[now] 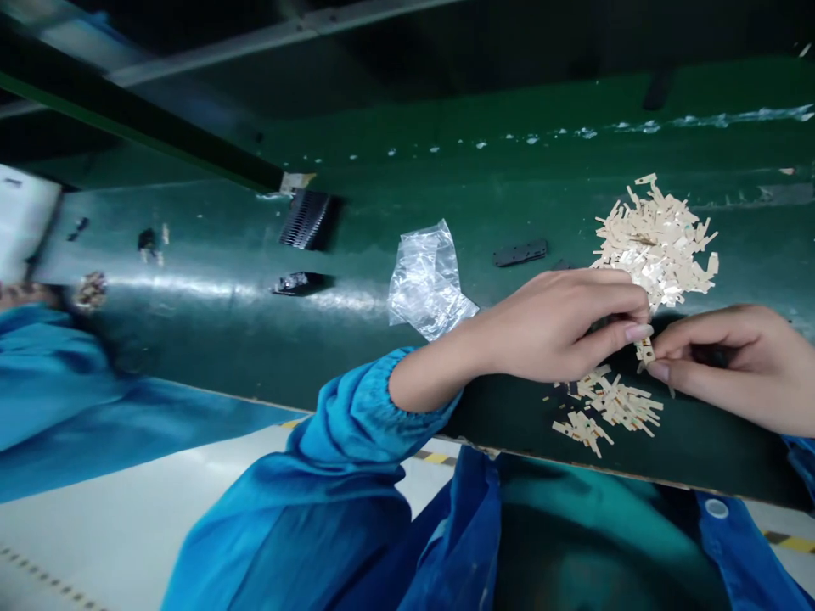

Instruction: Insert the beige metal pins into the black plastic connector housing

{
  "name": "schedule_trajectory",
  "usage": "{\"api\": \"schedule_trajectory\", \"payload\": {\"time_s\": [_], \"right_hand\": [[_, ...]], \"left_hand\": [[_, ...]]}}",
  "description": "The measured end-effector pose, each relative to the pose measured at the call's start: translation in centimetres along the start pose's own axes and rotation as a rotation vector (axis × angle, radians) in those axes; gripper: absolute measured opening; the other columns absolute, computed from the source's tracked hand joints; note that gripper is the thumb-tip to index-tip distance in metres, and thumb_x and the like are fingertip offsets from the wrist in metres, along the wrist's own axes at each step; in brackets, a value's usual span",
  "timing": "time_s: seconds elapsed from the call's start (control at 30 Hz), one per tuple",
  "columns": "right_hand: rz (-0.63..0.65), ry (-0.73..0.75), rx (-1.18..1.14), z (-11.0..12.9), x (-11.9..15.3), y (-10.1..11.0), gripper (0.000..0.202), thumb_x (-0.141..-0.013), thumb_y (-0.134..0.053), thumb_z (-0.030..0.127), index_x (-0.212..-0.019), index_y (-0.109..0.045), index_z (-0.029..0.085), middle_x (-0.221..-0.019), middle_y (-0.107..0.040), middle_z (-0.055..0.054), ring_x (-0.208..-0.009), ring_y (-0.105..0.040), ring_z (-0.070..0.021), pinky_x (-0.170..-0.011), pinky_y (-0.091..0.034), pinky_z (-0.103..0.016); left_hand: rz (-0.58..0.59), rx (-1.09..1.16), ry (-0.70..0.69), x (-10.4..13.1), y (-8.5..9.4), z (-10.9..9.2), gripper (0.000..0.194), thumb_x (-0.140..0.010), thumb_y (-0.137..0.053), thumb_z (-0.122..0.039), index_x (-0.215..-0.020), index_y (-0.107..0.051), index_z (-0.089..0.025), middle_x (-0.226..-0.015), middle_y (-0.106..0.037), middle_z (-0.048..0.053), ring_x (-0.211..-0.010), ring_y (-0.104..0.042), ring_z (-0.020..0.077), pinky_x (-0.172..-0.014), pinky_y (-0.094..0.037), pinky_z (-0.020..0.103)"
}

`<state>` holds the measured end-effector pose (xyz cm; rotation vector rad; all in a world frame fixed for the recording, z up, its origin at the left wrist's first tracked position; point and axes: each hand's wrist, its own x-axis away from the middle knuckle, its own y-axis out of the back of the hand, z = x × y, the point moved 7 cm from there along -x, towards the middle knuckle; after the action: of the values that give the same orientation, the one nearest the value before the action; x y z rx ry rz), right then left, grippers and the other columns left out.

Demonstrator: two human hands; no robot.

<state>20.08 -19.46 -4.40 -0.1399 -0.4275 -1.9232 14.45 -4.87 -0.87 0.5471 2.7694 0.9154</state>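
My left hand [573, 327] reaches in from the left, thumb and forefinger pinched on the upper end of a small cream-coloured flat strip with a hole [645, 350]. From the right, my right hand [744, 361] pinches at the lower edge of the same strip, its fingers closed. A thin sliver sticks out below the right thumb; I cannot make out what it is. Behind the hands lies a large heap of cream strips [662, 233]. A smaller pile of similar strips [624, 403] lies in front, close to the table's near edge.
A crumpled clear plastic bag [425, 280] lies left of my forearm. Near it are a black bar with holes [520, 253], a ridged black block [306, 219] and a shiny black piece [298, 283]. At far left is another person's blue sleeve [51, 373].
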Motion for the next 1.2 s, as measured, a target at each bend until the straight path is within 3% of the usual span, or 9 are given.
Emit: {"api": "schedule_trajectory", "payload": {"time_s": [0.07,0.17,0.23,0.33,0.47,0.97,1.2], "right_hand": [[-0.067,0.004,0.042,0.2,0.0,0.3,0.019,-0.091,-0.077,0.036,-0.081,-0.084,0.022,-0.071,-0.077,-0.003,-0.055,-0.06,-0.0133,-0.048,-0.047,-0.024],[-0.294,0.025,0.099,0.5,0.2,1.5,0.01,-0.087,-0.08,0.029,-0.082,-0.085,0.023,-0.076,-0.08,-0.003,-0.056,-0.065,-0.0143,-0.048,-0.049,-0.024],[-0.423,0.058,0.112,0.7,0.4,2.0,0.005,-0.085,-0.08,0.025,-0.083,-0.085,0.024,-0.072,-0.079,-0.001,-0.057,-0.067,-0.0151,-0.051,-0.052,-0.025],[-0.532,0.099,0.16,1.1,0.7,2.3,0.004,-0.083,-0.081,0.022,-0.084,-0.084,0.025,-0.067,-0.077,0.002,-0.057,-0.065,-0.0146,-0.055,-0.054,-0.026],[-0.582,0.105,0.2,1.3,0.7,2.4,0.004,-0.083,-0.083,0.024,-0.085,-0.084,0.026,-0.069,-0.078,0.002,-0.058,-0.064,-0.0134,-0.055,-0.053,-0.026],[-0.565,0.13,0.183,1.4,0.6,2.3,0.003,-0.081,-0.082,0.022,-0.082,-0.083,0.024,-0.073,-0.08,0.001,-0.062,-0.07,-0.0156,-0.056,-0.056,-0.026],[-0.534,0.14,0.24,1.1,0.6,2.4,0.004,-0.083,-0.08,0.022,-0.08,-0.082,0.023,-0.062,-0.074,0.002,-0.052,-0.061,-0.0135,-0.05,-0.05,-0.026]], "left_hand": [[-0.156,0.019,0.018,-0.1,0.2,0.6,0.022,-0.106,-0.057,-0.039,-0.104,-0.065,-0.019,-0.099,-0.071,0.007,-0.089,-0.065,0.0168,-0.079,-0.051,0.029],[-0.404,-0.032,0.119,0.3,0.7,1.7,0.024,-0.102,-0.064,-0.044,-0.099,-0.067,-0.02,-0.092,-0.072,0.005,-0.084,-0.066,0.0161,-0.075,-0.053,0.029],[-0.452,-0.061,0.126,0.5,0.5,1.6,0.023,-0.104,-0.061,-0.039,-0.094,-0.07,-0.021,-0.09,-0.074,0.004,-0.084,-0.069,0.0154,-0.075,-0.054,0.029],[-0.403,-0.05,0.044,0.4,-0.2,0.9,0.024,-0.108,-0.054,-0.03,-0.099,-0.074,-0.022,-0.097,-0.078,0.005,-0.093,-0.073,0.016,-0.08,-0.056,0.028],[-0.331,-0.04,0.025,0.3,-0.9,0.6,0.03,-0.109,-0.047,-0.027,-0.108,-0.077,-0.024,-0.109,-0.08,0.005,-0.104,-0.075,0.0175,-0.086,-0.058,0.028],[-0.336,-0.114,0.038,0.4,-1.2,0.8,0.028,-0.109,-0.042,-0.022,-0.107,-0.069,-0.018,-0.103,-0.077,0.007,-0.097,-0.071,0.0167,-0.081,-0.053,0.028],[-0.31,-0.167,0.027,0.6,-1.0,-0.2,0.029,-0.108,-0.045,-0.025,-0.103,-0.073,-0.019,-0.101,-0.078,0.006,-0.093,-0.072,0.0165,-0.078,-0.053,0.028]]}}
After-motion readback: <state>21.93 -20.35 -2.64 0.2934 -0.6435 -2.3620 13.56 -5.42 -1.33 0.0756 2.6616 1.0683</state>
